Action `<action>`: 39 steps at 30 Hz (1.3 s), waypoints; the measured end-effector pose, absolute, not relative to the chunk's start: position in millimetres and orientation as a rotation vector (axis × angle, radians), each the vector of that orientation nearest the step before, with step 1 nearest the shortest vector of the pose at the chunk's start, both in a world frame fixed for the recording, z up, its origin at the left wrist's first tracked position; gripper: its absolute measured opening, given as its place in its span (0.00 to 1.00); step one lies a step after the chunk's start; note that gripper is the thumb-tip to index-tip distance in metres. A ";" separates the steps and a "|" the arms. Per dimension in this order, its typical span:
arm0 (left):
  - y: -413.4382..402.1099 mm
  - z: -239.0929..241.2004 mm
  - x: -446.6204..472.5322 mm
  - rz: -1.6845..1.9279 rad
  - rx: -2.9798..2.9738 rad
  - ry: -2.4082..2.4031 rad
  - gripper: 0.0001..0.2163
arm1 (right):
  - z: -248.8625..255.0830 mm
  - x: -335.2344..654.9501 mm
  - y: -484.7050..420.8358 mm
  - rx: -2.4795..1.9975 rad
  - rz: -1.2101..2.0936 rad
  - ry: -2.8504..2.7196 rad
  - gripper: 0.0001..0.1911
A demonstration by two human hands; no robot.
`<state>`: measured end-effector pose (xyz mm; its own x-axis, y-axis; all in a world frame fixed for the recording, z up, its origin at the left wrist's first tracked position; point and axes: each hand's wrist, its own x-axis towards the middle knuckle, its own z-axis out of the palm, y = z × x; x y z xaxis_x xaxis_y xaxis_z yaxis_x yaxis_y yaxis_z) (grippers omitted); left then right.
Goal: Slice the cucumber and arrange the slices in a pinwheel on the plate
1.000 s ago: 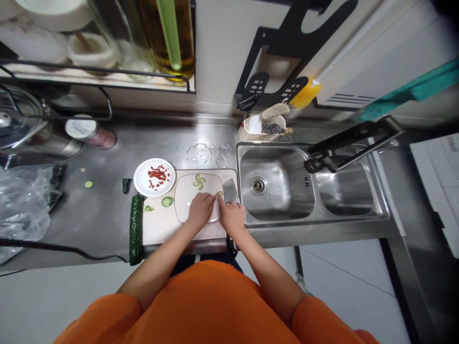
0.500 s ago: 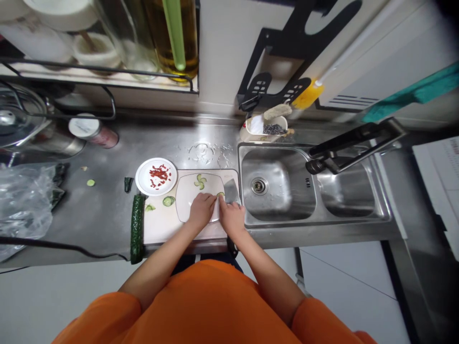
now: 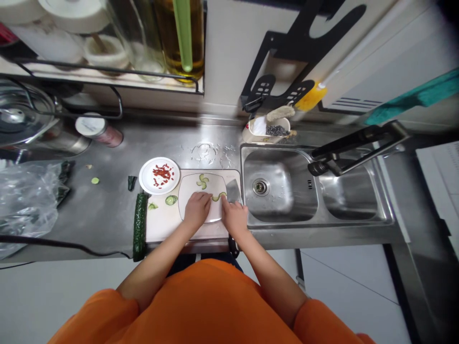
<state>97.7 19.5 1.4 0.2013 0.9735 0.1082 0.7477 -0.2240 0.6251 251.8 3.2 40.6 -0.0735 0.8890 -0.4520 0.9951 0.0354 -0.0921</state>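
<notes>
A white squarish plate (image 3: 191,184) lies on a pale cutting board (image 3: 161,229). Curved cucumber slices (image 3: 202,181) form a pinwheel near the plate's far edge. Two more curved cucumber pieces (image 3: 219,196) make a wavy line at its right side. My left hand (image 3: 196,210) is over the plate with fingers together, tips at the left end of that line; whatever they pinch is hidden. With the index fingertip of my right hand (image 3: 234,217) I touch the line's right end, the other fingers curled. Beside that hand a knife blade (image 3: 234,191) rests on the board.
A round plate of red bits (image 3: 143,177), cucumber rounds (image 3: 171,200) and a whole cucumber (image 3: 139,227) are to the left. A cucumber end (image 3: 131,182) lies on the counter. The double sink (image 3: 279,167) adjoins the board's right side. A plastic bag (image 3: 28,205) sits far left.
My left hand has moved left, away from my right hand. The wavy pair of cucumber pieces between them now shows. The view has shifted slightly.
</notes>
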 end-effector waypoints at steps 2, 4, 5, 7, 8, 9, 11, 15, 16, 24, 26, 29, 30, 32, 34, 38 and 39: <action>15.3 7.7 80.6 0.742 2.005 1.668 0.11 | 41.4 252.3 2.5 1.942 -0.563 2.038 0.25; 9.9 13.0 58.4 0.779 1.944 1.779 0.11 | 42.8 252.4 1.7 1.960 -0.564 2.027 0.24; 7.0 14.7 46.4 0.778 1.902 1.854 0.12 | 43.6 252.4 1.4 1.967 -0.565 2.025 0.24; 1.5 15.7 23.5 0.731 1.804 2.007 0.12 | 45.2 251.7 0.6 1.977 -0.567 2.025 0.23; -0.9 15.1 13.6 0.698 1.752 2.102 0.12 | 45.8 251.1 0.1 1.979 -0.570 2.027 0.23; -3.0 13.9 5.4 0.658 1.714 2.168 0.13 | 46.4 250.1 -0.5 1.978 -0.573 2.032 0.23; -6.3 10.8 -5.5 0.578 1.665 2.249 0.14 | 47.0 247.6 -1.9 1.971 -0.578 2.044 0.23; -8.7 6.6 -9.7 0.480 1.623 2.285 0.16 | 46.0 241.1 -5.7 1.953 -0.573 2.085 0.23; -8.7 6.5 -9.1 0.467 1.614 2.285 0.16 | 45.5 239.7 -6.8 1.950 -0.572 2.096 0.23; -6.3 13.8 -8.1 0.466 1.476 2.262 0.13 | 45.0 232.7 -11.4 1.930 -0.623 2.114 0.23; -5.4 15.3 -8.2 0.492 1.450 2.258 0.11 | 47.1 231.7 -11.1 1.930 -0.637 2.105 0.23; -4.0 17.4 -8.5 0.527 1.385 2.247 0.09 | 50.4 230.5 -10.2 1.939 -0.661 2.088 0.22; -3.5 18.5 -8.9 0.539 1.346 2.239 0.08 | 51.2 230.3 -9.9 1.945 -0.677 2.087 0.21; -2.2 21.5 -10.1 0.577 1.244 2.204 0.08 | 52.0 229.8 -9.6 1.974 -0.722 2.098 0.20; -0.5 25.7 -11.3 0.636 1.131 2.124 0.09 | 51.4 229.0 -9.2 2.011 -0.794 2.148 0.18; 4.1 36.4 -6.4 0.689 1.051 1.833 0.10 | 48.1 223.7 -5.6 2.031 -0.999 2.401 0.16; 5.5 39.1 -2.6 0.681 1.070 1.759 0.09 | 47.6 221.5 -3.9 2.030 -1.047 2.475 0.15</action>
